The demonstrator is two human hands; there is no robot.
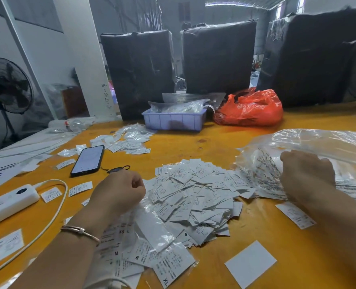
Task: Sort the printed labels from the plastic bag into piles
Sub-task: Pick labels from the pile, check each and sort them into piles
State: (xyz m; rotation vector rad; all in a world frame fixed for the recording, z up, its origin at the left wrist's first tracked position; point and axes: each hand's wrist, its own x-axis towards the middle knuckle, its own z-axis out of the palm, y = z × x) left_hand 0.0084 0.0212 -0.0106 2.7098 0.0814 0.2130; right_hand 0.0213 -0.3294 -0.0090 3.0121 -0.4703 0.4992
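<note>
A loose heap of white printed labels lies in the middle of the orange table. My left hand is curled into a fist at the heap's left edge, and nothing shows in its fingers. My right hand grips the crumpled clear plastic bag at the right, which still holds labels. Close to me lies a pile of labels in clear sleeves, marked XS, M and XL. A further small pile lies at the back left. Single labels lie scattered to the left.
A phone and a white power strip with its cable lie on the left. A blue tray, a red bag and black wrapped bales stand at the back. A blank white card lies near right.
</note>
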